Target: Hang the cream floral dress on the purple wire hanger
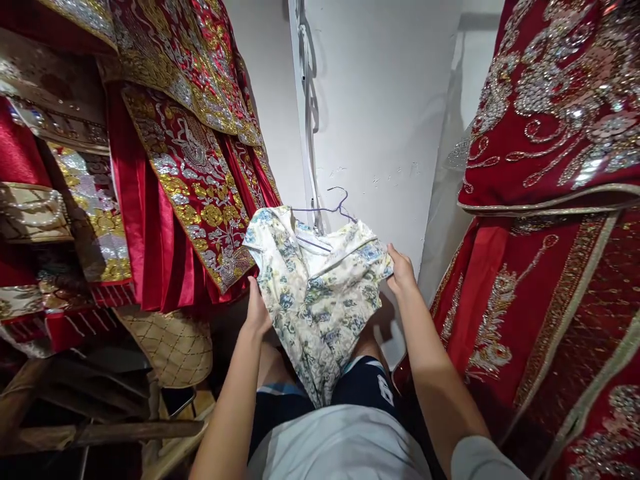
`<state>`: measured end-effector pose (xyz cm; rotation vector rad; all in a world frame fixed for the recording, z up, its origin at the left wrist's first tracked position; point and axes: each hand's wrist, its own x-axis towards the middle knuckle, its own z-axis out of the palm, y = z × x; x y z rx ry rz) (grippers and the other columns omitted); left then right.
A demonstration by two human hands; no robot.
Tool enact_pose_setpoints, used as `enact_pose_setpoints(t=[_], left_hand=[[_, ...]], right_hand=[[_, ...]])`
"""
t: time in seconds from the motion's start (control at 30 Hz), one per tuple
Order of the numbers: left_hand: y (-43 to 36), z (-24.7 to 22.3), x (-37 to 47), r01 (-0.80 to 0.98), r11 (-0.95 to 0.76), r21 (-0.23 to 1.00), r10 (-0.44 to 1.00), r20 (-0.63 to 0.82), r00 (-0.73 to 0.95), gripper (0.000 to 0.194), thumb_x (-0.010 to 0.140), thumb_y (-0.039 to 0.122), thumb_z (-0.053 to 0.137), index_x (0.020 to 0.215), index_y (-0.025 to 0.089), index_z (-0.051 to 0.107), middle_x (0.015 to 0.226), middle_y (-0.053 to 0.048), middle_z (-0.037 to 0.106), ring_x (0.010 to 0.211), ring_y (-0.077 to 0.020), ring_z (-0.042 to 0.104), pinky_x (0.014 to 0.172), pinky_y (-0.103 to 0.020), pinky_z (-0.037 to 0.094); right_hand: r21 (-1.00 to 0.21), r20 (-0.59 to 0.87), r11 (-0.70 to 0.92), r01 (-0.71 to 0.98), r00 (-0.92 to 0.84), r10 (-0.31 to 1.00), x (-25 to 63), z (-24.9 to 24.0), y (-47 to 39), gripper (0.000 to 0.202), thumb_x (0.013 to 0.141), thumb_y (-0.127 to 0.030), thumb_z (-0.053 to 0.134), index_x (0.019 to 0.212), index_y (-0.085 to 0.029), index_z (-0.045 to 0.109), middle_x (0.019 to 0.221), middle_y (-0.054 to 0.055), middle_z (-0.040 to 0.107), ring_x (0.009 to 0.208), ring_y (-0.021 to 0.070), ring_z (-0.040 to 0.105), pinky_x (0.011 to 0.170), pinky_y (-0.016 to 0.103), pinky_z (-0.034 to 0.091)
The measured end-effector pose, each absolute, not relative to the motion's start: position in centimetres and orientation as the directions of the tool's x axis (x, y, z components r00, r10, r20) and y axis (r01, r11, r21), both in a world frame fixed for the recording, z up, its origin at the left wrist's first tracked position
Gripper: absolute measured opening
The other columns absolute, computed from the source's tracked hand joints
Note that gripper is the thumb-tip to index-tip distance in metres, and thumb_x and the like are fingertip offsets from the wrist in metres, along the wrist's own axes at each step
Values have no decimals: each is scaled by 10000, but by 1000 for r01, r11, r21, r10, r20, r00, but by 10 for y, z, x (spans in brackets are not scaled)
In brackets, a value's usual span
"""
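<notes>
Got my left hand (257, 312) and right hand (402, 272) pinching opposite sides of a cream-and-blue floral cloth top (325, 313) over the lap, thin purple hanger (344, 198) at its neck. Red embroidered garments (200, 193) flank the bare white wall (375, 100); can't read the white shorts print (385, 390).

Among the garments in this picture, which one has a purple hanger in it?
It is the pale floral top held between both hands; the other garments, on both sides, are red and embroidered, with no hanger visible.

Floral garment (325, 300) on purple hanger (341, 208)
</notes>
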<state>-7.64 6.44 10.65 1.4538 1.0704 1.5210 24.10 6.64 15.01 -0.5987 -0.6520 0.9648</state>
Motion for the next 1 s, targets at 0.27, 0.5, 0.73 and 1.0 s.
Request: enact_pose_setpoints(t=[0.27,0.5,0.73,1.0], left_hand=[[38,58,-51,-275,-121,954,991,131,19,583,609,375,864,1124,175,676,1178,-125,717,1220,-323,617,1080,-436,483],[16,42,-30,-290,-33,957,993,-1,-118,704,636,261,892,1266,153,596,1326,-173,633,1328,-349,523,1141,-459,410],[16,31,-3,-289,-189,938,978,154,-140,695,591,274,894,1221,144,629,1280,-161,659,1265,-334,576,1132,-455,393],[4,37,7,-86,-338,937,941,338,-14,419,709,353,779,1053,130,688,1134,-136,720,1099,-283,652,1041,-416,447]], right_hand=[[-823,236,305,-480,200,951,238,143,71,302,738,-453,789,776,-165,706,831,98,764,986,301,719,860,396,592],[-842,233,493,-219,678,698,242,85,63,426,778,-499,708,997,-134,716,1135,135,730,1181,282,630,1000,393,500],[-933,248,348,-89,541,804,195,35,38,466,810,-648,562,742,-188,591,641,35,625,539,137,558,488,250,434],[-964,67,133,229,-275,959,154,46,22,463,877,-567,555,607,-194,507,423,-28,507,379,91,419,436,224,313]])
